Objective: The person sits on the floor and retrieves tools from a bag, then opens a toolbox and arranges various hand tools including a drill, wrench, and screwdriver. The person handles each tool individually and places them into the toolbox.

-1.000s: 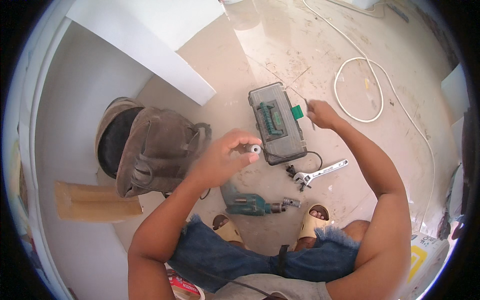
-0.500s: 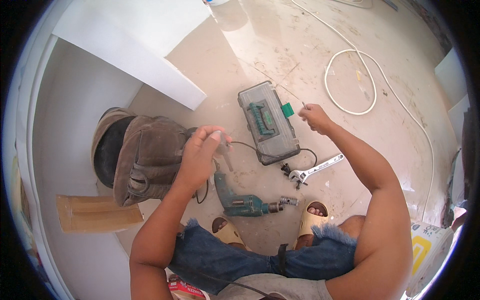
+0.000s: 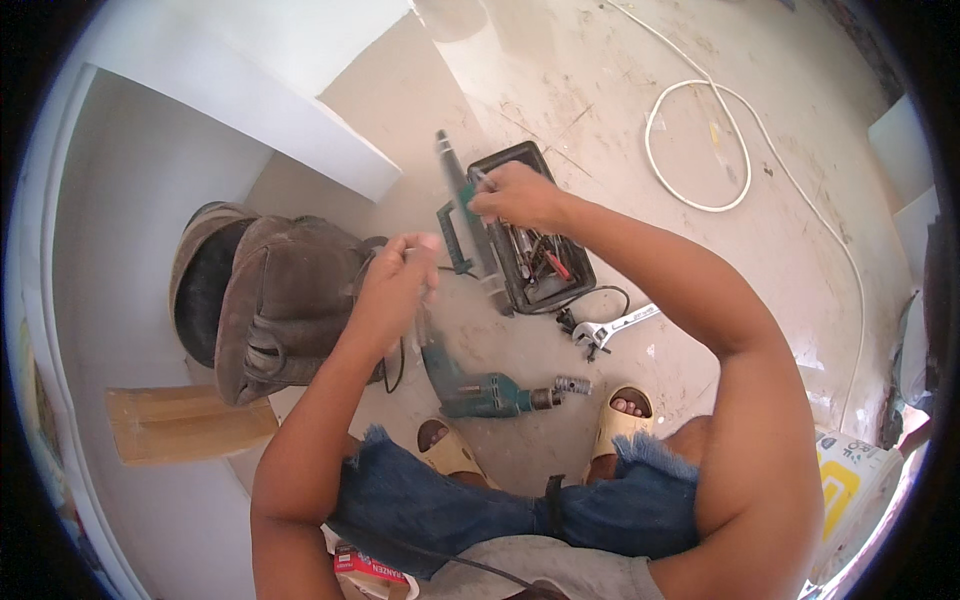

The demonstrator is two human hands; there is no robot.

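My right hand (image 3: pixel 510 195) is closed at the raised, blurred lid (image 3: pixel 488 270) of the black toolbox (image 3: pixel 578 280), with a thin object among its fingers that I cannot make out. The lid's teal handle (image 3: pixel 450 235) faces left, and assorted tools (image 3: pixel 545 255) lie inside the box. To the lower left, my left hand (image 3: pixel 398 275) is raised, its curled fingers round something blurred. Below it lies a teal drill (image 3: pixel 485 395) beside a short metal cylinder (image 3: pixel 572 384). An adjustable wrench (image 3: pixel 615 325) lies below the box, near a black cord.
A brown backpack (image 3: pixel 285 305) sits at left, above a cardboard piece (image 3: pixel 185 425), beside a white panel (image 3: pixel 240 110). A white cable (image 3: pixel 748 155) loops on the floor at upper right. A white bucket (image 3: pixel 850 480) stands at lower right, and my sandalled feet (image 3: pixel 625 410) are below the drill.
The toolbox has been opened, its lid swung up toward the left. My right hand has moved left from beside the box onto the lid. My left hand has moved slightly left and up.
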